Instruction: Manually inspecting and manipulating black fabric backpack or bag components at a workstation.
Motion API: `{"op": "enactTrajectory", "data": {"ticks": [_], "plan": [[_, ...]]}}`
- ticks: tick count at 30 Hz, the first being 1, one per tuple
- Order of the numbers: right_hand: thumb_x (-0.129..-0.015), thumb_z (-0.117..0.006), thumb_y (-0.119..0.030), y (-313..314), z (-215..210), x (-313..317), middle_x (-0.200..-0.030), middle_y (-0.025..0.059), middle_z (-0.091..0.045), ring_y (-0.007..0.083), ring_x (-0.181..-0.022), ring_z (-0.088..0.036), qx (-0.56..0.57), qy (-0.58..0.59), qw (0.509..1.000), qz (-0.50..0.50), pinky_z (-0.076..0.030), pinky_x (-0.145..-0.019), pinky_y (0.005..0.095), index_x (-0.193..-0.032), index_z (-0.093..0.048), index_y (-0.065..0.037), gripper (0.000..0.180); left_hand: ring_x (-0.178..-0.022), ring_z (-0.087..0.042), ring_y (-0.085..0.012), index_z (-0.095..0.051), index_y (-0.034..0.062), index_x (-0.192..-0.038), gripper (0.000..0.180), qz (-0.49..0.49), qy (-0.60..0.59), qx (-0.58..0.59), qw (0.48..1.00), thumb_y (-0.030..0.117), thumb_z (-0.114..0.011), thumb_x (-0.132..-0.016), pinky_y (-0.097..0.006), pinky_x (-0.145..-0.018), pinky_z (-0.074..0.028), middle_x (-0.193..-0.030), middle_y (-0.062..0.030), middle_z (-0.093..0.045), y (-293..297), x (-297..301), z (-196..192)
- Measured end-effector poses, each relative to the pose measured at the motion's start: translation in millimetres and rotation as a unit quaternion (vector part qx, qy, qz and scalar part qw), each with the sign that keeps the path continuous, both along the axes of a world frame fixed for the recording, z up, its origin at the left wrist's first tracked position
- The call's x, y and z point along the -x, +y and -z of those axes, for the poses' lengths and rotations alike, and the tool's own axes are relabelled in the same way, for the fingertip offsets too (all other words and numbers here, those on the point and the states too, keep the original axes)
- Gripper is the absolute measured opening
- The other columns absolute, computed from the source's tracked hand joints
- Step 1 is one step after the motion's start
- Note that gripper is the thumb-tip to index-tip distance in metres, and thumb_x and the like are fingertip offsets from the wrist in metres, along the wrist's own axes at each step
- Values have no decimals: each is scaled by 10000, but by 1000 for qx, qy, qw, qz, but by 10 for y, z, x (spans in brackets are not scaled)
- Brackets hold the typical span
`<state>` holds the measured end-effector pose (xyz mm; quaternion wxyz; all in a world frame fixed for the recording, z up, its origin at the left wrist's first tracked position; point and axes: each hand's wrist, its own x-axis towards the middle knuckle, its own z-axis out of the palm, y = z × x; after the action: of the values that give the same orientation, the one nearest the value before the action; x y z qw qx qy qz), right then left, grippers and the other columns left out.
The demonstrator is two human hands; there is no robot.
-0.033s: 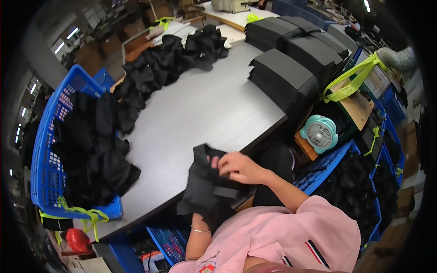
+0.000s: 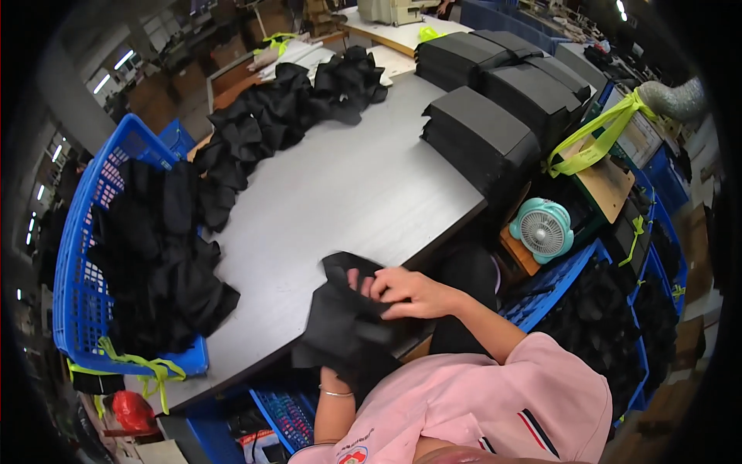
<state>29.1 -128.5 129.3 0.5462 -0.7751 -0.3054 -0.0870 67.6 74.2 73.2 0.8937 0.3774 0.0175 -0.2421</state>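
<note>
1. The black cloth [image 2: 328, 321] is in front of the person's chest, across the near edge of the worktop [image 2: 332, 185] as seen from above; whether it rests on that edge cannot be told.
2. It lies just left of the right hand [image 2: 408, 294], which touches its upper right part. The cloth's long axis seems to run from that upper end down toward the person, with a slight lean to the left, though folds and blur make this uncertain.
3. Neither hand is clearly nearer: the right hand meets the cloth from the side, while the left forearm [image 2: 332, 421] runs up from the lower edge and goes under it.
4. The right forearm [image 2: 491, 329] comes in from the lower right, slanting up and leftward. The right hand's back faces up, its fingers bent toward the cloth; whether they pinch it cannot be told.
5. The left hand is mostly hidden by the cloth, so its grip cannot be told. Pinkish fingertips [image 2: 353, 280] show at the cloth's upper part, but whose hand they belong to is unclear.
6. Left of the cloth and well apart stands a blue basket [image 2: 66, 267] of black pieces [image 2: 162, 263]. Dark stacks [image 2: 483, 120] stand at the worktop's far right, and a teal fan [image 2: 543, 230] is right of the right hand.
</note>
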Motion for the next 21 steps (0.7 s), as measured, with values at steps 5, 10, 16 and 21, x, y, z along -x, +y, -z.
{"op": "enactTrajectory", "data": {"ticks": [5,10,16,21], "plan": [[-875,-744,-125,-289,-89,-110,-1098,60,-593,249,-1122,-542,-72,70,994,-36,-145,-1237,511,-791,-596,8,216,-1298,-523,-212,-423,37,-1478,461,-50,12,27,998,192,-503,-1051,-350,-1098,-427,-1482,-80,-492,371,-96,89],[-903,-705,-156,-397,-92,-726,-1270,85,-567,265,-1139,-509,-23,13,997,71,-382,-1024,381,-928,-631,-21,155,-1295,-525,-211,-422,20,-1478,461,-59,6,24,998,167,-512,-1050,-342,-1099,-425,-1480,-74,-496,521,-217,212],[-900,-703,-133,-399,235,-1462,-1271,119,-595,268,-1131,-597,3,-92,926,366,-463,-973,361,-1106,-663,-34,231,-1394,-448,-260,-359,-33,-1507,551,-10,-46,-128,991,167,-563,-1036,-380,-1198,-327,-1490,-162,-468,266,-82,211],[-943,-664,-135,-243,708,-958,-1048,108,-692,198,-901,-679,-105,40,901,420,-517,-848,316,-1130,-676,-8,226,-993,-668,-176,-628,-37,-1202,248,-155,-82,-212,961,123,-588,-1017,-305,-973,-517,-1043,-92,-697,431,-67,167]]}}
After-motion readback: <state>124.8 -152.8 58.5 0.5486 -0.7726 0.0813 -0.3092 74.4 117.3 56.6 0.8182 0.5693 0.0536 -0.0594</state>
